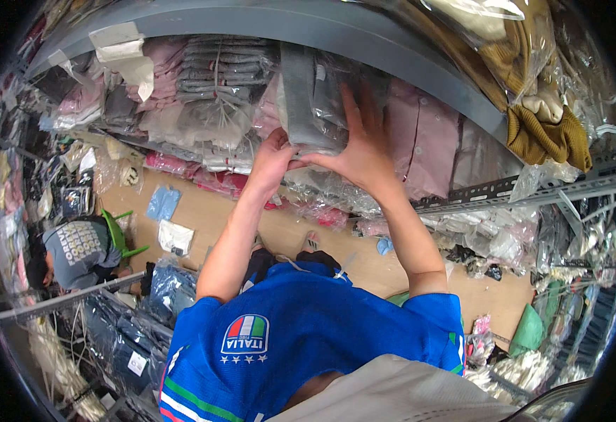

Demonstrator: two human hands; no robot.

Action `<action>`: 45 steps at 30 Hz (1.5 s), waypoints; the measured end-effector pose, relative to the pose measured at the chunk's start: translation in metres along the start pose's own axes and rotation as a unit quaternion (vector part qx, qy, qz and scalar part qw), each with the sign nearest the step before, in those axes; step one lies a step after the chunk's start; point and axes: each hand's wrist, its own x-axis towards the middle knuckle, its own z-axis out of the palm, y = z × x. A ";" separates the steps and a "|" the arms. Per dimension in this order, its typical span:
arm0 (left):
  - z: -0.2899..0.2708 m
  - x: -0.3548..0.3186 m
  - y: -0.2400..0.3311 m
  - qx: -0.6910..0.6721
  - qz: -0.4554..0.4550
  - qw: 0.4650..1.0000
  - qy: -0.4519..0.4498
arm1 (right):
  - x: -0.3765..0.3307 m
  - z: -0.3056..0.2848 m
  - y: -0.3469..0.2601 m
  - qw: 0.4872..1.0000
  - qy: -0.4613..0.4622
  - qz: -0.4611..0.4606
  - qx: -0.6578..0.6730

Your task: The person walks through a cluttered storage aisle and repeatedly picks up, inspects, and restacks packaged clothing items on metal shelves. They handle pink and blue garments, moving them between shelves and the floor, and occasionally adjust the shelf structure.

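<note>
A folded grey garment in a clear plastic bag [311, 91] lies among the stacks on the shelf in front of me. My left hand [274, 158] is closed at its near edge, fingers curled against the plastic. Across its right side my right hand [364, 144] is spread, fingers stretched toward the back and thumb pointing at my left hand. The far fingertips are partly blurred. Left of the bag rises a stack of folded grey garments [223, 63] tied with string. Pink buttoned garments in plastic [422, 144] lie just right of my right hand.
A grey metal shelf beam [265, 24] curves above the stacks. Mustard knitwear in plastic [547, 137] hangs over at the upper right. Bagged clothes [176, 238] lie on the tan floor [202, 204]. At the left, a person in a grey shirt [83, 253] bends beside a green chair [119, 235].
</note>
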 end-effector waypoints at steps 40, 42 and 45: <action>-0.005 0.118 0.059 0.143 0.379 0.888 0.219 | 0.051 0.036 0.008 0.983 -0.028 -0.026 -0.177; -0.026 0.109 0.061 0.107 0.399 0.887 0.208 | 0.054 0.059 0.010 0.981 -0.044 -0.015 -0.186; -0.037 0.070 0.063 0.191 0.433 0.861 0.186 | 0.062 0.058 -0.009 0.989 -0.048 -0.020 -0.141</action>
